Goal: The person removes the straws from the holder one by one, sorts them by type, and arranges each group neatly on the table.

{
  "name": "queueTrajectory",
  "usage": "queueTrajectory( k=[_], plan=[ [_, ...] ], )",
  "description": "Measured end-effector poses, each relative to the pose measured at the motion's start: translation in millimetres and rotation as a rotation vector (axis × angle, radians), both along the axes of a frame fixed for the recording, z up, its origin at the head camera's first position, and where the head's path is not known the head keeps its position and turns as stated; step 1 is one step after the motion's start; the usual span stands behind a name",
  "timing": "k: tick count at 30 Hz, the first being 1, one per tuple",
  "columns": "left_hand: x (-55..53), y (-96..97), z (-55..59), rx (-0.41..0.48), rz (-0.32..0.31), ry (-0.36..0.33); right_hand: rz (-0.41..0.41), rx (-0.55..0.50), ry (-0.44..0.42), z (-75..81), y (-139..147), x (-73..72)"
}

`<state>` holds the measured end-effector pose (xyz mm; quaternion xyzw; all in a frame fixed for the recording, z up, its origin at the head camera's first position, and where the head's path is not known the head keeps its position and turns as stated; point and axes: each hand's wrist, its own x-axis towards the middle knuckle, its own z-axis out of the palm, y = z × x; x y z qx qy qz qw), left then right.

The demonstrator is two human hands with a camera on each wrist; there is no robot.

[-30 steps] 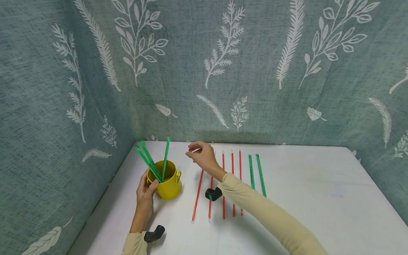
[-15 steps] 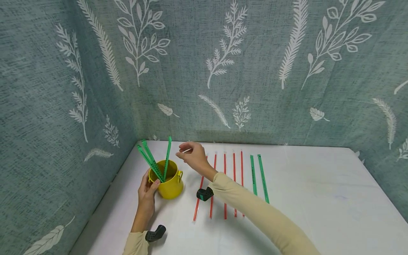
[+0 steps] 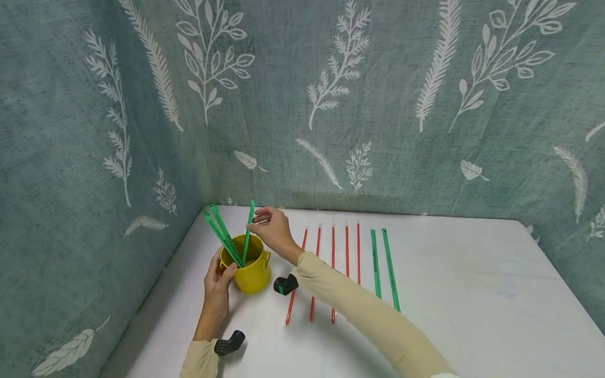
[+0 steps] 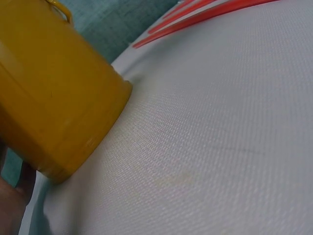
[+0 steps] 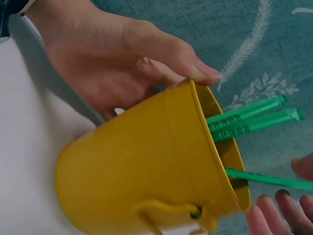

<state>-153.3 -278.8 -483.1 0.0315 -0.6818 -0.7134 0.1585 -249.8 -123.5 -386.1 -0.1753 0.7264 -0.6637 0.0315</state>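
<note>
My left hand [image 3: 217, 289] grips a small yellow pail [image 3: 252, 277] at the left of the table, thumb over its rim. In the left wrist view the pail's [image 4: 58, 93] base edge meets the white cloth. Three slim green wrapped straws with dark print stand in it: two lean left, and a third straw [image 5: 269, 179] leans apart near the handle side. My right hand [image 3: 274, 231] is at that third straw's upper part. The right wrist view shows thumb [image 5: 304, 167] and fingers on either side of it, with narrow gaps.
Several red straws [image 3: 333, 247] lie in a row right of the pail, partly under the right sleeve [image 3: 359, 310]. Two green straws [image 3: 390, 268] lie farther right. A patterned curtain [image 3: 302, 105] backs and flanks the white table [image 3: 472, 294].
My right hand has moved left from above the red straws to the separate green straw in the pail. My left hand still holds the pail in place.
</note>
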Motion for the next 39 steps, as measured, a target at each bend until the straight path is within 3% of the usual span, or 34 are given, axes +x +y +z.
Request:
queueTrajectory(
  k=[4, 12, 19, 29, 39],
  plan=[
    [-2.5, -2.3, 1.0, -0.005, 0.016, -0.004, -0.045, 0.020, -0.004, 0.7, -13.9, 0.1],
    [-3.6, 0.1, -2.6, 0.013, 0.015, -0.015, -0.134, 0.067, 0.062, -14.3, -22.4, 1.8],
    [-3.0, 2.4, -1.7, 0.007, 0.030, -0.005, -0.126, 0.008, 0.102, -14.3, -19.0, 2.1],
    [-2.8, 1.5, -0.5, 0.010, 0.034, -0.009, -0.148, 0.007, 0.143, -4.0, -7.5, 1.9],
    [-2.0, 2.8, 0.5, 0.020, 0.015, 0.007, -0.127, -0.087, 0.204, 4.4, 3.4, 3.8]
  ],
)
